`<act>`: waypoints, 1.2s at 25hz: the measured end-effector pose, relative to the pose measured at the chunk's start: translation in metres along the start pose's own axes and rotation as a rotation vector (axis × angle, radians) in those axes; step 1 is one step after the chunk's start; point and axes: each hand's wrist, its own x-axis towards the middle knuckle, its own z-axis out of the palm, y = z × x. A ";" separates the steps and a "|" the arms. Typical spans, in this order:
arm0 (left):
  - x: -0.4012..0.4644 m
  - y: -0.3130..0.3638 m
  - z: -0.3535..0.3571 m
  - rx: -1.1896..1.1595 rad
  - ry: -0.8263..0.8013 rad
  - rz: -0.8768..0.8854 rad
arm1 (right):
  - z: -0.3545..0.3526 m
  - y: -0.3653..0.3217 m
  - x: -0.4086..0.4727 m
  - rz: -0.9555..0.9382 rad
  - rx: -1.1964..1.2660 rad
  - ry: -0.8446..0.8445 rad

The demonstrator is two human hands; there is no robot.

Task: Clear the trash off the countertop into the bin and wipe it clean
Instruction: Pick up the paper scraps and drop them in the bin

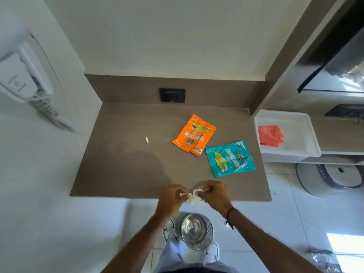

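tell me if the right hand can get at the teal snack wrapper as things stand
Probably yes, once freed: the right hand is pinching crumpled white paper together with the left hand, but the teal wrapper lies flat just beyond it with bare countertop between.

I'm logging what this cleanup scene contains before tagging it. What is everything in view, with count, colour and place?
countertop: one, brown, centre
orange snack packet: one, orange, on countertop, middle right
teal snack packet: one, teal, on countertop, right, nearer than the orange one
small scrap: one, white, on countertop, left of packets
socket: one, black, back wall
wall phone: one, white, left wall
tray: one, white, right shelf
cloth: one, red, in tray
steel bin: one, silver, on floor between feet
crumpled paper: one, white, held at counter's front edge
left hand: gripping paper
right hand: gripping paper
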 end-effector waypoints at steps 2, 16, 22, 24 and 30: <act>-0.026 -0.006 0.024 0.009 -0.015 -0.024 | -0.004 0.028 -0.022 -0.022 -0.031 -0.001; -0.053 -0.126 0.178 0.228 0.066 -0.178 | 0.059 0.195 -0.026 0.266 -0.088 -0.006; -0.071 -0.147 0.195 0.273 0.033 -0.275 | 0.052 0.220 -0.021 0.308 -0.129 -0.040; -0.081 -0.134 0.186 0.251 0.034 -0.315 | 0.035 0.211 -0.028 0.279 -0.158 -0.050; -0.082 -0.066 0.143 0.319 0.038 -0.226 | -0.016 0.175 -0.044 0.125 -0.159 -0.069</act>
